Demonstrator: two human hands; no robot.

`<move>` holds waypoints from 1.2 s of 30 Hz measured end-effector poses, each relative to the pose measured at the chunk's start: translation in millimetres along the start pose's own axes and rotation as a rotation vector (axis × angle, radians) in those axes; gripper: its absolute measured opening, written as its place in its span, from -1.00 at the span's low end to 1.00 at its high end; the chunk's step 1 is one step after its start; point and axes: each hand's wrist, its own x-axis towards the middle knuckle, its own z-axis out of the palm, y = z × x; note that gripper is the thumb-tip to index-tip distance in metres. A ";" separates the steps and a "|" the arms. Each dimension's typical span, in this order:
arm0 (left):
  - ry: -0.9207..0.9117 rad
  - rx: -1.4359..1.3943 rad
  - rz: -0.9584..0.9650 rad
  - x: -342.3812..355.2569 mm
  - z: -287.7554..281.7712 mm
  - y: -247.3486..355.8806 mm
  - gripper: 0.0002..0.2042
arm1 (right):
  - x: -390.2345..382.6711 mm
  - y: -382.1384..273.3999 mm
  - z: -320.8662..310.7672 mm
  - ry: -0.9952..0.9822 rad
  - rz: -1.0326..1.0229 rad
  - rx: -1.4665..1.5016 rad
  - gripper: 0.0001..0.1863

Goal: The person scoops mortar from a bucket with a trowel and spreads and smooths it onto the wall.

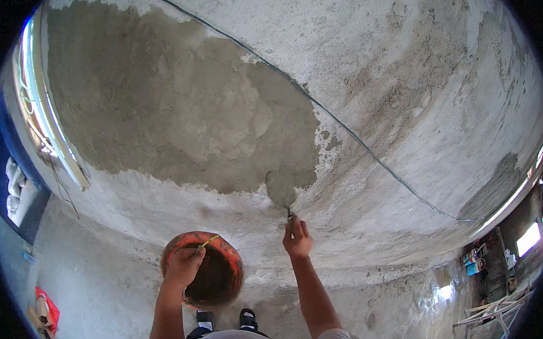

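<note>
My left hand (184, 266) is closed on the orange mortar bucket (233, 262) at its left side, low in the head view. A thin yellow piece (212, 239) crosses the bucket's rim at my fingers; I cannot make out what it is. The bucket's inside is dark and grey. My right hand (297, 238) grips a trowel (289, 215), its mortar-coated blade raised against the wall at the lower right edge of a broad patch of damp grey plaster (183, 99). The blade's face is hard to tell apart from the plaster.
A cable (375, 156) runs diagonally across the pale wall. Pale strips (58, 130) and loose wires stand at the left. My sandalled feet (247, 317) are on the concrete floor. A red bag (49, 311) lies lower left; cans (474, 266) and leaning poles (489, 311) are at the right.
</note>
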 end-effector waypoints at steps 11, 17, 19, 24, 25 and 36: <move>0.024 0.076 0.069 -6.0 -23.7 9.2 -0.51 | -24.7 -13.9 -11.9 -0.030 -0.028 0.038 -0.53; 0.056 0.055 0.110 12.5 -29.5 -24.6 -0.53 | 11.1 -10.3 12.5 -0.050 0.014 0.041 -0.54; 0.021 0.018 0.088 15.7 -35.7 -15.8 -0.53 | -19.4 -2.2 16.4 -0.165 0.024 -0.025 -0.56; 0.059 0.260 0.240 23.2 -63.2 -34.0 -0.53 | -97.2 -29.9 -3.2 -0.427 0.050 -0.059 -0.60; -0.006 0.173 0.162 27.3 -67.8 -36.5 -0.53 | -97.8 -36.0 -1.1 -0.410 0.056 -0.057 -0.60; -0.194 0.047 0.076 32.8 -86.0 -31.3 -0.63 | -3.9 -63.5 35.2 0.169 0.203 0.246 -0.55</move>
